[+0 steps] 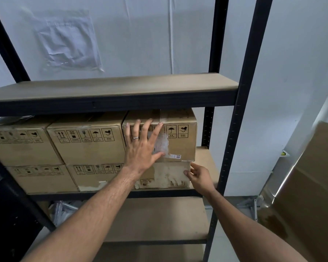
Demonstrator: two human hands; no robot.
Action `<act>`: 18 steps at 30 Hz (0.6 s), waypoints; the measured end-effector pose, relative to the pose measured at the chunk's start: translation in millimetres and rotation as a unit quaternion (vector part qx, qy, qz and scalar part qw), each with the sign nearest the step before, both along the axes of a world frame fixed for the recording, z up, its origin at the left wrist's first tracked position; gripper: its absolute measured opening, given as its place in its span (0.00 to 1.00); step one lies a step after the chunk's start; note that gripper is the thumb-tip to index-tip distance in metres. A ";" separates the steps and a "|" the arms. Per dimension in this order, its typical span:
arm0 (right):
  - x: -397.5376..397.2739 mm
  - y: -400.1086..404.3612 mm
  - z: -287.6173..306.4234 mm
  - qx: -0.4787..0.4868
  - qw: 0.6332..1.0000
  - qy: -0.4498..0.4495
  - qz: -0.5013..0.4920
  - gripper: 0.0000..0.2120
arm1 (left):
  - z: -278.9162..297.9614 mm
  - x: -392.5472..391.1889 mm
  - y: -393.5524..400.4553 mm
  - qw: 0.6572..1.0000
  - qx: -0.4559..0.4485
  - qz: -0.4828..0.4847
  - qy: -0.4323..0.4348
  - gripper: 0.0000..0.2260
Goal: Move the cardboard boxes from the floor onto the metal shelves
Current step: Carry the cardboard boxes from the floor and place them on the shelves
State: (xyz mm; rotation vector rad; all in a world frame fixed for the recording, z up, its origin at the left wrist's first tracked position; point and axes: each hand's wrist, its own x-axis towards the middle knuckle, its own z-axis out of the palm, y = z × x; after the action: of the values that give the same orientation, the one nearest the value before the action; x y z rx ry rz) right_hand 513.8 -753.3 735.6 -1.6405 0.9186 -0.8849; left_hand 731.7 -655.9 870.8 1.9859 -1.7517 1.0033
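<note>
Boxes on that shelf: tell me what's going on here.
A person is settling the top right cardboard box on the middle shelf. The left hand presses flat against its front, fingers spread. The right hand touches the right corner of the bottom right box beneath it. Four other boxes are stacked to the left.

Head view — close, facing shelving (114, 103); slightly upward tilt
</note>
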 end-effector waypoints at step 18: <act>-11.7 10.1 52.7 -0.143 0.983 0.030 -0.111 0.42 | -4.8 11.6 9.1 0.996 -0.059 -0.027 0.066 0.48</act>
State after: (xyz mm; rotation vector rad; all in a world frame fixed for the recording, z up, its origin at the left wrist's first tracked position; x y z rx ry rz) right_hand 502.1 -743.2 788.3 -1.8406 1.0708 -1.1688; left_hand 743.3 -646.8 866.0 1.8776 -1.6294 0.9140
